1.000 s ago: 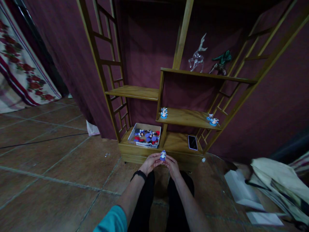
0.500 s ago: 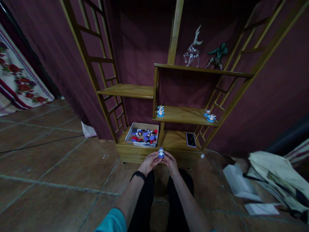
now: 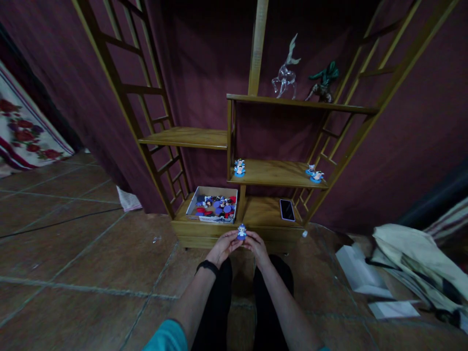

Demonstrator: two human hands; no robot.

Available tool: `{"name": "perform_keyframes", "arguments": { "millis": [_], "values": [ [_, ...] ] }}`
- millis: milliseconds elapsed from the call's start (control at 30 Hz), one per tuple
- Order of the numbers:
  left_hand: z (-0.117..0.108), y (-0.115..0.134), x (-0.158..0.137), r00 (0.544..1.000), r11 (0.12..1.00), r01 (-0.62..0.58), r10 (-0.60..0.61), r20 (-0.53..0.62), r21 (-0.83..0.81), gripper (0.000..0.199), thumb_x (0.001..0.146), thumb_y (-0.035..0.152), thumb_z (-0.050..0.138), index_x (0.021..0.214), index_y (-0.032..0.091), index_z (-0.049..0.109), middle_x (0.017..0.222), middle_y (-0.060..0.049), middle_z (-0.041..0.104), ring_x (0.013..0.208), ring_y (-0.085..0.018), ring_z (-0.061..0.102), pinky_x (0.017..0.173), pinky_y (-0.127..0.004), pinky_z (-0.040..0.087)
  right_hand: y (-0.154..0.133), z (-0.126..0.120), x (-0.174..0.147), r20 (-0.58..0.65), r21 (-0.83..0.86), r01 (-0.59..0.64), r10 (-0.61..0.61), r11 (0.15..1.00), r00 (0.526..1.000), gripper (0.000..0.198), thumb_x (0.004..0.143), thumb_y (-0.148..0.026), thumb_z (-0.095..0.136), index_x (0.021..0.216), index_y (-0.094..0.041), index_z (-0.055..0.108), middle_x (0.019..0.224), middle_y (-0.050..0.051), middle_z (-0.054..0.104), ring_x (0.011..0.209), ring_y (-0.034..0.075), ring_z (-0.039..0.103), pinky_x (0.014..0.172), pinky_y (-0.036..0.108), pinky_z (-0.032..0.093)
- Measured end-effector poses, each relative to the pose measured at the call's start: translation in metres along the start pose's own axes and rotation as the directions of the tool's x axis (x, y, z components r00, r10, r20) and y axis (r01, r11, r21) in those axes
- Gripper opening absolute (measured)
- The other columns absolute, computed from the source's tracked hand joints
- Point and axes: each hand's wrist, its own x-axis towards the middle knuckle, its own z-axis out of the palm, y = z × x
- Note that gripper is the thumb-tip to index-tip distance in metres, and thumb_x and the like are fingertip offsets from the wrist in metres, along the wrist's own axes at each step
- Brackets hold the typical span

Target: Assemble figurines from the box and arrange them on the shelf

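Observation:
Between both hands, in front of the low shelf, is a small figurine (image 3: pixel 242 231) with a purple base and a white and blue body, held upright. My left hand (image 3: pixel 224 246) grips its base from the left with closed fingers, a black band around the wrist. From the right, my right hand (image 3: pixel 257 246) pinches the same base. Just beyond stands an open cardboard box (image 3: pixel 193 210) holding several small figurines with purple, red and dark bases. Pairs of blue-based figurines stand on the middle shelf, at its left end (image 3: pixel 239 170) and right end (image 3: pixel 316 176).
The wooden display rack (image 3: pixel 197 138) stands before a dark red curtain. On its upper shelf are a clear deer figure (image 3: pixel 285 78) and a dark green statue (image 3: pixel 323 83). A phone (image 3: pixel 287 210) lies on the lowest shelf. A pale bag (image 3: pixel 409 253) and white box (image 3: pixel 360 273) rest on the floor at right.
The view has shifted slightly, so the rack and its contents appear a little further left. Both hands keep hold of the figurine, which has turned slightly at most.

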Motion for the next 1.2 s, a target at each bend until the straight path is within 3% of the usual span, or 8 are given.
{"name": "perform_keyframes", "arguments": {
  "millis": [133, 333, 700, 900, 1200],
  "values": [
    [0.001, -0.001, -0.002, 1.000, 0.999, -0.024, 0.023, 0.017, 0.038, 0.016, 0.074, 0.014, 0.063, 0.090, 0.011, 0.061, 0.077, -0.008, 0.067, 0.065, -0.011, 0.064, 0.069, -0.022, 0.053, -0.004, 0.003, -0.001, -0.054, -0.016, 0.054, -0.054, 0.998, 0.997, 0.032, 0.058, -0.034, 0.069, 0.087, -0.021, 0.066, 0.092, 0.003, 0.068, 0.082, 0.018, 0.062, 0.065, 0.026, 0.049],
    [0.006, 0.001, -0.010, 0.998, 0.989, -0.049, 0.042, 0.050, 0.140, 0.020, 0.070, 0.014, 0.067, 0.089, 0.013, 0.063, 0.083, -0.007, 0.068, 0.070, -0.011, 0.064, 0.070, -0.021, 0.051, -0.007, 0.008, 0.001, 0.005, -0.088, 0.145, -0.145, 0.985, 0.989, 0.031, 0.056, -0.029, 0.070, 0.085, -0.022, 0.066, 0.087, 0.002, 0.069, 0.087, 0.020, 0.060, 0.079, 0.030, 0.045],
    [0.011, 0.004, -0.015, 0.998, 0.977, -0.019, 0.005, 0.069, 0.214, 0.025, 0.067, 0.013, 0.069, 0.091, 0.016, 0.062, 0.081, -0.005, 0.067, 0.067, -0.010, 0.063, 0.070, -0.021, 0.051, -0.006, 0.003, 0.004, 0.064, -0.141, 0.221, -0.214, 0.965, 0.975, 0.020, 0.064, -0.029, 0.067, 0.083, -0.023, 0.067, 0.081, 0.001, 0.068, 0.080, 0.020, 0.062, 0.076, 0.031, 0.046],
    [0.011, 0.002, -0.009, 0.999, 0.979, -0.020, 0.012, 0.040, 0.201, 0.024, 0.066, 0.010, 0.069, 0.088, 0.016, 0.063, 0.080, -0.004, 0.067, 0.066, -0.009, 0.063, 0.068, -0.019, 0.050, -0.002, -0.002, 0.007, 0.076, -0.197, 0.248, -0.238, 0.948, 0.968, 0.024, 0.068, -0.030, 0.062, 0.092, -0.023, 0.064, 0.093, 0.003, 0.068, 0.086, 0.020, 0.062, 0.079, 0.033, 0.046],
    [0.010, -0.001, -0.005, 0.994, 0.982, -0.022, 0.001, 0.110, 0.188, 0.026, 0.069, 0.018, 0.069, 0.094, 0.015, 0.062, 0.085, -0.007, 0.067, 0.071, -0.010, 0.063, 0.068, -0.019, 0.049, -0.005, -0.008, 0.008, 0.100, -0.210, 0.276, -0.261, 0.938, 0.960, 0.023, 0.069, -0.035, 0.061, 0.088, -0.022, 0.065, 0.088, 0.003, 0.068, 0.084, 0.022, 0.062, 0.079, 0.035, 0.048]
  ]
}}
